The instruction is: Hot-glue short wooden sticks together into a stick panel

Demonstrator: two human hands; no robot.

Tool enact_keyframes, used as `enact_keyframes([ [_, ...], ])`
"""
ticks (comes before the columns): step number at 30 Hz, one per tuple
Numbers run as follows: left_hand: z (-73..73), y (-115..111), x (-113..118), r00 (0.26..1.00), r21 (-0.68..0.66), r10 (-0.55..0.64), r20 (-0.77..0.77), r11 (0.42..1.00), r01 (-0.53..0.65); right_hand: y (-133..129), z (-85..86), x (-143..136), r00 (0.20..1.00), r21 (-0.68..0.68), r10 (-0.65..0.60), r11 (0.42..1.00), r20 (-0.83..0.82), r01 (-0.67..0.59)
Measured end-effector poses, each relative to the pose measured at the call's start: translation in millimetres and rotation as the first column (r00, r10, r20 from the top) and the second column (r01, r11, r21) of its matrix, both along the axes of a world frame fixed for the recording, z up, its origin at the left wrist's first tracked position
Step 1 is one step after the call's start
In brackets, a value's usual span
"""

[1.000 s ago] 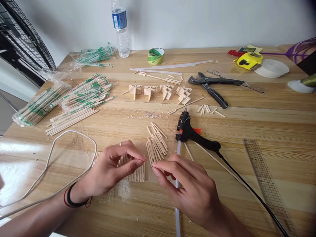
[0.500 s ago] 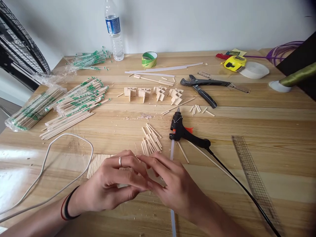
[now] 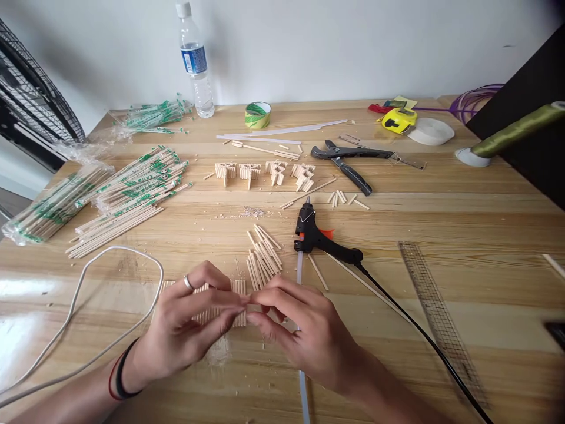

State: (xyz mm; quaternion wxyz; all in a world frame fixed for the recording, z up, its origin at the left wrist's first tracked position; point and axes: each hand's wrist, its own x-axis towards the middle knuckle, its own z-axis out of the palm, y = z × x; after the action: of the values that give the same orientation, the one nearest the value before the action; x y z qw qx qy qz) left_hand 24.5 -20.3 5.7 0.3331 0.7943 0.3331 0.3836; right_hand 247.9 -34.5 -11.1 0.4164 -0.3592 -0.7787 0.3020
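My left hand [image 3: 189,321], with a ring and dark wristbands, has its thumb and fingers pinched together near the lower middle. Fingertips of my right hand [image 3: 304,324] meet it from the right, also drawn together. Whatever lies between the fingertips is too small or hidden to make out. Beneath the hands is a flat row of short wooden sticks [image 3: 239,287], partly covered by my left hand. Loose short sticks [image 3: 265,259] lie just beyond. A black glue gun [image 3: 311,232] rests behind my right hand, its clear glue stick [image 3: 303,388] passing under that hand.
Four small stick structures [image 3: 249,172] stand in a row farther back. Black cutters [image 3: 348,156], a clear ruler [image 3: 435,312], a yellow tape measure [image 3: 398,121] and a water bottle [image 3: 198,82] surround the work. Bundled sticks [image 3: 53,206] and a white cable [image 3: 156,265] are left.
My hands have drawn slightly apart, uncovering more of the stick row, and the fingertips now meet at a narrow point. The whole view has shifted a little.
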Motion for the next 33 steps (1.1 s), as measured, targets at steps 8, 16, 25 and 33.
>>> enact_keyframes([
  [8,-6.5,15,-8,0.985,-0.128,0.174,0.011,0.977,-0.171,3,0.8,3,0.991,0.007,-0.132,0.991,0.000,0.132],
  [16,6.6,0,6,0.977,-0.128,-0.210,0.045,0.968,0.214,1,-3.3,-2,0.997,-0.049,0.055,0.997,0.048,-0.053],
  [25,-0.9,9,-1,0.982,-0.529,0.029,0.187,0.845,0.076,2,3.2,2,0.991,-0.143,-0.062,0.989,-0.120,0.044],
  [33,-2.4,7,2,0.981,-0.552,-0.027,0.192,0.823,0.130,4,8.6,3,0.973,-0.317,-0.095,0.948,-0.212,0.023],
])
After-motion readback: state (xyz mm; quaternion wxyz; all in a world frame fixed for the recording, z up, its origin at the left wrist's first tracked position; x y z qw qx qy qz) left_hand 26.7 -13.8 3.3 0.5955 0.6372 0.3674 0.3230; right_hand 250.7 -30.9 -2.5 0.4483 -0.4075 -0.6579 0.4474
